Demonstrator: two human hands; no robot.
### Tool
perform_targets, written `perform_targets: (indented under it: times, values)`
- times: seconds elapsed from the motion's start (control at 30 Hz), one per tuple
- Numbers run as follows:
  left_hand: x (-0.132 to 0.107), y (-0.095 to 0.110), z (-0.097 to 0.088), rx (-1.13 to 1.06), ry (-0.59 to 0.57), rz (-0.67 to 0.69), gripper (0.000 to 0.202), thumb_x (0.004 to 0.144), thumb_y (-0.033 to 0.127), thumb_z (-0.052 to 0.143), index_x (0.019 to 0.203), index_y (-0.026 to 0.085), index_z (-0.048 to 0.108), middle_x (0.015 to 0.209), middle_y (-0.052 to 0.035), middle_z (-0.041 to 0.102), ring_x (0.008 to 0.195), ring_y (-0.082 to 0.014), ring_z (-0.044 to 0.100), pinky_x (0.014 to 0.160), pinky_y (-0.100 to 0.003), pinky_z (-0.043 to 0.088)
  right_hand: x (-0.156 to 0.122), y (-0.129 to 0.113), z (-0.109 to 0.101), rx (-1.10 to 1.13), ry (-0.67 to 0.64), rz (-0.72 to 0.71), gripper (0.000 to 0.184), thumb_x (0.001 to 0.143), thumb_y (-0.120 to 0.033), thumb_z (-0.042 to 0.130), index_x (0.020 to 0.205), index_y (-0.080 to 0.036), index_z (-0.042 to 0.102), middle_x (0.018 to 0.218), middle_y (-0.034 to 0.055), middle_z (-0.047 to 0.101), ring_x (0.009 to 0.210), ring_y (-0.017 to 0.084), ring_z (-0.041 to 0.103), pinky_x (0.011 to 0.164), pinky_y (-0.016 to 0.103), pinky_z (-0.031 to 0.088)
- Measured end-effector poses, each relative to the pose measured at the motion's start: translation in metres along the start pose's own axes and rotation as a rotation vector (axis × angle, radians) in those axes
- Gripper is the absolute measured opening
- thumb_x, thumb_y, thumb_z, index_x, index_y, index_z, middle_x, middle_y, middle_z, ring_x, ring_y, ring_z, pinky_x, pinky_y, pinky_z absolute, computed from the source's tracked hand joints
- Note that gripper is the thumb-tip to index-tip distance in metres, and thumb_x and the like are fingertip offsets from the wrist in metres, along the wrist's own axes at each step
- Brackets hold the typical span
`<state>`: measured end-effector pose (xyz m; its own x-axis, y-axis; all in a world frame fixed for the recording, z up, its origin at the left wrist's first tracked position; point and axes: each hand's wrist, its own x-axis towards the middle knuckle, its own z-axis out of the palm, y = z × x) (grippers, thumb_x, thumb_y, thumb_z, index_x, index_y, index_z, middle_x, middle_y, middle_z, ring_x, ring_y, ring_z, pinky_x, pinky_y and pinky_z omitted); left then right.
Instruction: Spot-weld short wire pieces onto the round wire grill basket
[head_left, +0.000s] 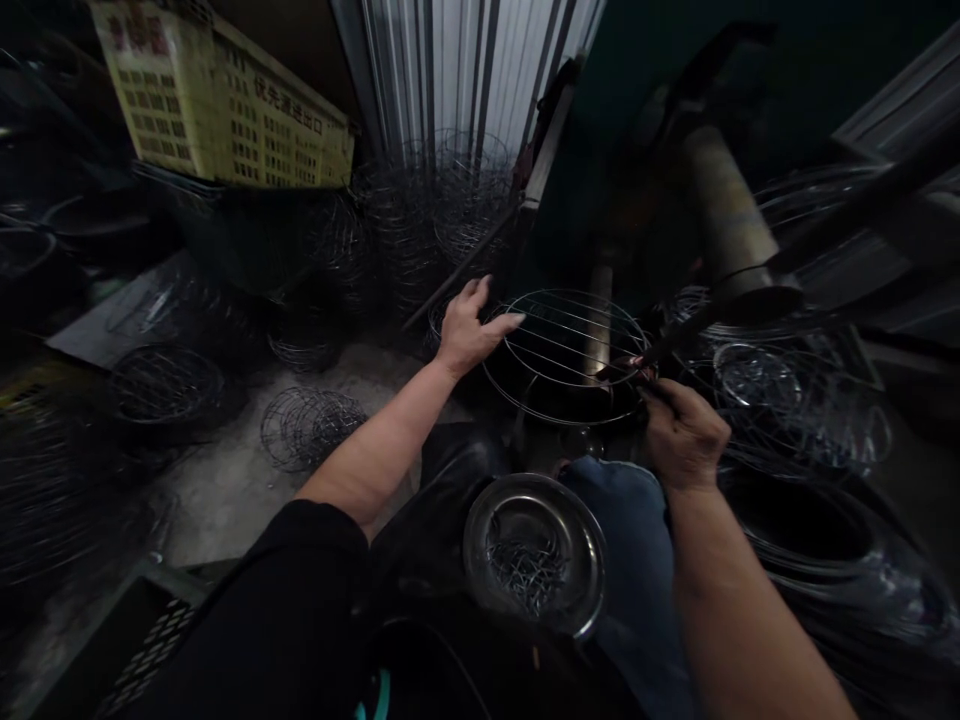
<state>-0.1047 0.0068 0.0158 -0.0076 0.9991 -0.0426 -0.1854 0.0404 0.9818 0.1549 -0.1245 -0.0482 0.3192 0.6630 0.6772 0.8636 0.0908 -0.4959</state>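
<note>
A round wire rack with parallel cross wires lies level in front of me, with another wire ring below it. My left hand is at the rack's left side, fingers spread, the thumb close to the rim; whether it touches cannot be told. At the right side my right hand is closed beside the rim, its fingers around something dark and thin that I cannot make out. A metal bowl on my lap holds many small bent wire pieces.
A metal cylinder on a machine hangs at upper right, with a rod standing behind the rack. Wire baskets and stacked wire frames stand left and behind. A yellow crate sits upper left; wire coils lie right.
</note>
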Motion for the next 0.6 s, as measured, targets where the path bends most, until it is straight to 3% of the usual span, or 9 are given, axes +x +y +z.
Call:
perform_targets:
  times: [0.1, 0.2, 0.33, 0.4, 0.47, 0.5, 0.6]
  values:
    - [0.004, 0.017, 0.009, 0.412, -0.407, 0.304, 0.069, 0.035, 0.012, 0.090, 0.100, 0.027, 0.072, 0.128, -0.0070, 0.061, 0.130, -0.0340, 0.040, 0.103, -0.039, 0.035, 0.003, 0.000, 0.000, 0.015, -0.033, 0.059, 0.019, 0.081, -0.031, 0.054, 0.085, -0.020, 0.069, 0.087, 0.0121, 0.072, 0.086, 0.026, 0.067, 0.080, 0.037, 0.049]
    - [0.012, 0.020, 0.022, 0.590, -0.659, 0.294, 0.065, 0.026, 0.007, 0.089, 0.087, 0.024, 0.073, 0.115, -0.0071, 0.065, 0.127, -0.0354, 0.042, 0.109, -0.045, 0.026, 0.007, -0.004, -0.005, 0.030, -0.053, 0.155, 0.018, 0.080, -0.029, 0.058, 0.087, -0.017, 0.070, 0.090, 0.0146, 0.072, 0.088, 0.026, 0.067, 0.080, 0.036, 0.048]
    - [0.022, 0.004, 0.031, 0.599, -0.636, 0.243, 0.053, 0.033, 0.009, 0.088, 0.083, 0.020, 0.072, 0.102, -0.0064, 0.064, 0.121, -0.0357, 0.045, 0.108, -0.048, 0.025, -0.005, -0.018, -0.025, 0.027, -0.017, 0.239, 0.022, 0.082, -0.033, 0.060, 0.095, -0.019, 0.071, 0.092, 0.0115, 0.071, 0.086, 0.024, 0.065, 0.080, 0.036, 0.048]
    - [0.022, -0.004, 0.031, 0.585, -0.590, 0.239, 0.047, 0.043, 0.012, 0.087, 0.086, 0.020, 0.072, 0.101, -0.0062, 0.062, 0.121, -0.0359, 0.043, 0.106, -0.048, 0.027, -0.025, -0.029, -0.037, 0.039, -0.041, 0.376, 0.025, 0.082, -0.037, 0.060, 0.095, -0.019, 0.071, 0.085, 0.0095, 0.070, 0.077, 0.023, 0.065, 0.075, 0.036, 0.049]
    - [0.021, -0.010, 0.032, 0.605, -0.577, 0.254, 0.044, 0.049, 0.012, 0.085, 0.090, 0.019, 0.071, 0.104, -0.0064, 0.058, 0.123, -0.0367, 0.040, 0.106, -0.048, 0.026, -0.054, -0.042, -0.043, 0.103, -0.275, 0.530, 0.026, 0.078, -0.040, 0.062, 0.090, -0.018, 0.071, 0.075, 0.0072, 0.069, 0.068, 0.023, 0.064, 0.067, 0.036, 0.051]
    - [0.021, -0.012, 0.033, 0.634, -0.591, 0.278, 0.044, 0.050, 0.012, 0.084, 0.092, 0.018, 0.071, 0.106, -0.0065, 0.057, 0.124, -0.0371, 0.038, 0.106, -0.049, 0.025, -0.070, -0.049, -0.043, 0.161, -0.506, 0.571, 0.026, 0.075, -0.041, 0.064, 0.086, -0.018, 0.072, 0.072, 0.0061, 0.069, 0.066, 0.023, 0.065, 0.065, 0.036, 0.052]
    - [0.021, -0.017, 0.040, 0.777, -0.696, 0.373, 0.044, 0.052, 0.013, 0.084, 0.093, 0.016, 0.071, 0.108, -0.0065, 0.054, 0.126, -0.0380, 0.036, 0.108, -0.050, 0.021, -0.112, -0.071, -0.033, 0.228, -1.004, 0.489, 0.011, 0.071, -0.032, 0.068, 0.071, -0.022, 0.072, 0.069, 0.0031, 0.070, 0.071, 0.023, 0.068, 0.071, 0.035, 0.054]
